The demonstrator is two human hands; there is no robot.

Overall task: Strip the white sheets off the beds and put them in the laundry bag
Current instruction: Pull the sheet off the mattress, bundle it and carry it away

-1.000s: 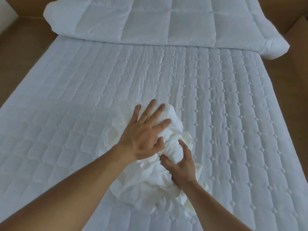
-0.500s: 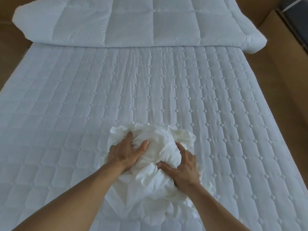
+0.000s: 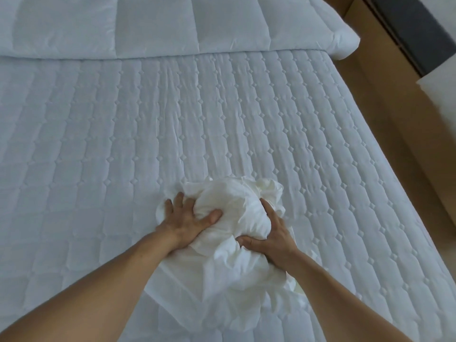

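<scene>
We have the white sheet (image 3: 234,206) wadded into a ball on the bed (image 3: 98,144), and it sits squarely between our hands. The left hand (image 3: 188,219) grips its left flank, thumb dug into the cloth. The right hand (image 3: 270,234) curls round its right flank, thumb tucked under the near edge. Neither hand is nearer. A loose tail (image 3: 209,287) runs from the ball back toward us, beneath our forearms, so the long axis points at our body. We judge that the lift must gather that tail too. No laundry bag is in sight.

A bedroom: a bed with a quilted white mattress pad (image 3: 222,119), a folded white duvet (image 3: 172,23) at its far end, tan floor (image 3: 394,134) alongside.
</scene>
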